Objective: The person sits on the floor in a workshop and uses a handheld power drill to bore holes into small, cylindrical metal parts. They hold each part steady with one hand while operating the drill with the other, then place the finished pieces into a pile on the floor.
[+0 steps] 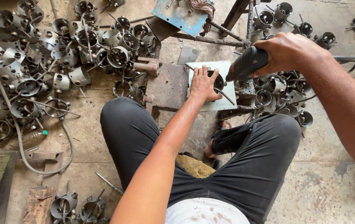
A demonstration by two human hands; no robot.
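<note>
Left hand (203, 84): clamped on round metal cup (219, 81), atop grey plate (227, 68). Right hand (290, 52): gripping black power drill (246, 63), just right of cup.

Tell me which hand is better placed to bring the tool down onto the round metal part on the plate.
Right, probably. The right hand grips the power tool, its tip just beside the round metal part. The left hand is pressed over that part on the grey plate.
</note>
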